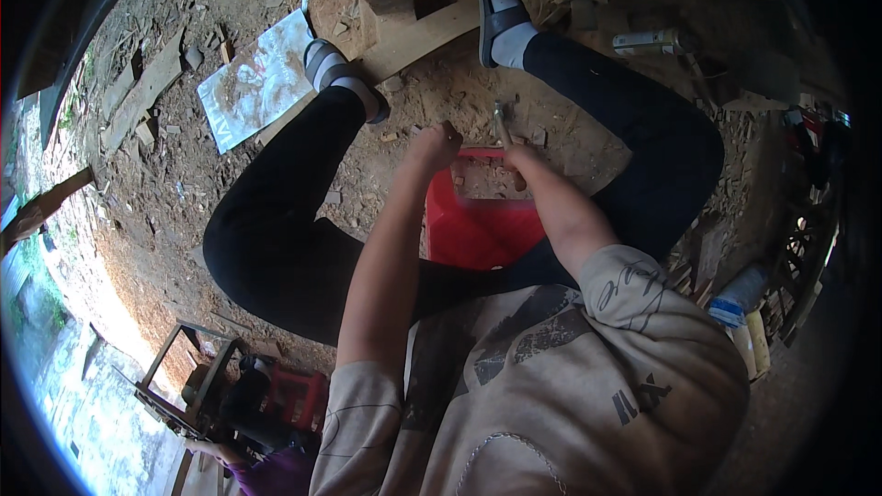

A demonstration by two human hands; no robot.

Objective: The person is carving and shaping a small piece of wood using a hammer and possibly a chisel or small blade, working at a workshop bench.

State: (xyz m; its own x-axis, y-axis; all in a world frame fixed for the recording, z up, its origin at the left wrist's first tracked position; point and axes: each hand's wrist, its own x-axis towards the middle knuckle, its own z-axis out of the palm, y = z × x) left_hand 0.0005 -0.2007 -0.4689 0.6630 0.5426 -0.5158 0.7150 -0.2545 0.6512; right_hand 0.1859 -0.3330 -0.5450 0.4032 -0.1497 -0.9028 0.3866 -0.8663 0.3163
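My right hand [522, 159] is closed around the wooden handle of a hammer [500, 119], whose metal head points away from me. To its left, my left hand [435, 145] is closed too, its fingers curled in. Something small seems to stick out at those fingers, but I cannot make out what it is. Both hands are above the far end of a red plastic stool [482, 231] between my spread legs. The stool's near part is hidden under my body.
A plank [423, 37] runs along the dirt floor by my left sandal, with a printed white sack [255, 83] beside it. Wooden boards stand ahead. A can [648, 41] lies far right; a plastic bottle [738, 296] is at right. Behind left, another person's purple sleeve [276, 475] shows.
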